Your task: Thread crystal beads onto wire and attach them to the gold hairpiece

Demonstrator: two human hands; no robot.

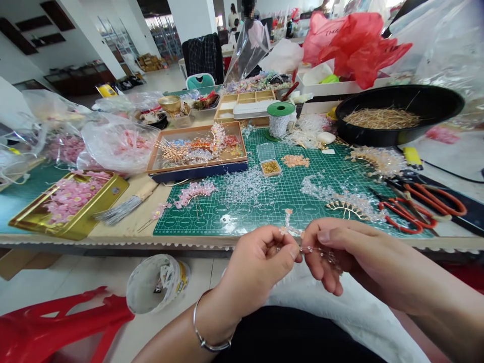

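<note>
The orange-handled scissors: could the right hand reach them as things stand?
Probably yes: nothing tall blocks the right hand from the scissors across the green cutting mat, though it pinches a beaded wire.

**My left hand (257,267) and right hand (340,257) pinch close together**

Both hands meet in front of my body, with my fingers (321,239) curled inward and the fingertips of each hand nearly touching the other's. My left wrist (215,320) bends slightly, and my bare left forearm (170,343) rises from the bottom edge of the view. My bare right forearm (423,297) reaches in from the right edge.
</note>
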